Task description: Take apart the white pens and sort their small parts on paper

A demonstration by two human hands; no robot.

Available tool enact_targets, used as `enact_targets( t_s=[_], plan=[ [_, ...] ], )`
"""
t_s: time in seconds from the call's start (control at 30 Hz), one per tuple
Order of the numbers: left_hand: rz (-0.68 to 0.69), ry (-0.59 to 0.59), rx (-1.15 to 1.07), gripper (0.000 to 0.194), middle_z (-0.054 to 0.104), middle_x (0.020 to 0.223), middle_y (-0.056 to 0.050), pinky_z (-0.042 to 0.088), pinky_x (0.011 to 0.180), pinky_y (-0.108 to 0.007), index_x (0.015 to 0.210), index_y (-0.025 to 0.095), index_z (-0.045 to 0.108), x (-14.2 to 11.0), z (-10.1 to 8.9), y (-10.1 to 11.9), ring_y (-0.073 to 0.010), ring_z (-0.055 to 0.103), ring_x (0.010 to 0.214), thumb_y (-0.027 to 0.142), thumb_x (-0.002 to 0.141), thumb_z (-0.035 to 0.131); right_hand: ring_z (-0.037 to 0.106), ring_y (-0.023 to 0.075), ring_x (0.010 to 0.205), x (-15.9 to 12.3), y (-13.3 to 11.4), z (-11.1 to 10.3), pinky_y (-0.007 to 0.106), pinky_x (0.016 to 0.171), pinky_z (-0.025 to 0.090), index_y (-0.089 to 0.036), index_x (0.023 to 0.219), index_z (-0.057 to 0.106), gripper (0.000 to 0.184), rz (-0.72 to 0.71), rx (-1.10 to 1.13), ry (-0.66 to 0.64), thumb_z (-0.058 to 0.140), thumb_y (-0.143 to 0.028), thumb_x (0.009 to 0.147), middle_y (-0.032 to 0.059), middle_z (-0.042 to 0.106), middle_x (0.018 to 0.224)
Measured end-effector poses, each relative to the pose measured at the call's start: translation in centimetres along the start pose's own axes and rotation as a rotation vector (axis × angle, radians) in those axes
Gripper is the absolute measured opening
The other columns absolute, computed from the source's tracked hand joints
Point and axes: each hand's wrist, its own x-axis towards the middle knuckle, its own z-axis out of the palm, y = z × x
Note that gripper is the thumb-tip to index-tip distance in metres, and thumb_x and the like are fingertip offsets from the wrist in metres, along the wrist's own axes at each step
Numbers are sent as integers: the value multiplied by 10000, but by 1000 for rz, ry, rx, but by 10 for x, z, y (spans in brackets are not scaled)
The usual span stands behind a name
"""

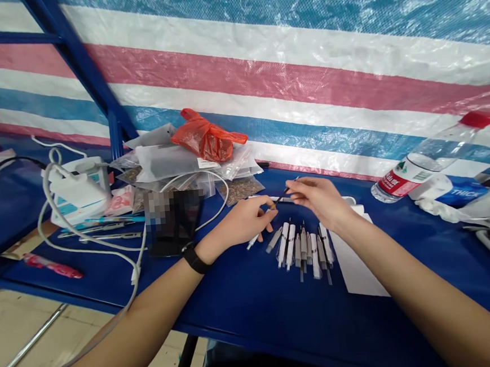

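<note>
A thin dark rod (281, 195), perhaps a pen refill, slants between my two hands above the blue table. My right hand (319, 199) pinches its upper end between thumb and fingertips. At the lower end, the fingers of my left hand (250, 220) are closed around the tip; a dark band sits on that wrist. Just below my hands lies a loose row of slim white and grey tubes (291, 242), several with thin dark rods poking out. A small white-tipped piece (252, 241) shows partly under my left hand.
White paper (359, 259) lies under my right forearm. A phone (178, 222), white cables, a pink pen (53, 266) and several bags (239, 189) are to the left, with a red plastic bag (207, 138) on top. A large bottle (425, 163) leans at the right.
</note>
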Motion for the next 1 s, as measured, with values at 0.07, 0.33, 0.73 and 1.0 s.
enact_targets(
  t_s=[0.07,0.33,0.73,1.0],
  plan=[
    [-29,-12,24,127,728,662,24,471,499,-239,894,211,579,0,-5,-2,-148,649,446,322,945,548,607,145,671,3,0,-6,304,678,533,-197,686,672,261,-24,3,56,849,-389,698,62,715,803],
    [50,171,357,165,619,547,38,419,533,-252,800,218,639,1,-14,-7,-161,608,495,276,925,549,573,146,608,-10,4,3,297,571,450,-179,753,731,217,41,-331,-194,805,-382,776,100,772,818],
    [-28,69,81,176,688,795,2,496,428,-233,1055,204,627,0,-3,-6,-129,624,439,284,935,526,667,341,1006,15,11,-24,438,818,487,-210,927,750,129,-454,-1097,-38,653,-186,846,119,750,997],
    [74,200,360,141,708,786,-7,517,618,-284,956,212,666,3,-5,-8,-164,660,589,226,953,526,699,316,935,13,7,-20,418,767,511,-222,824,707,78,-449,-1062,-122,657,-187,871,96,760,912]
  ],
)
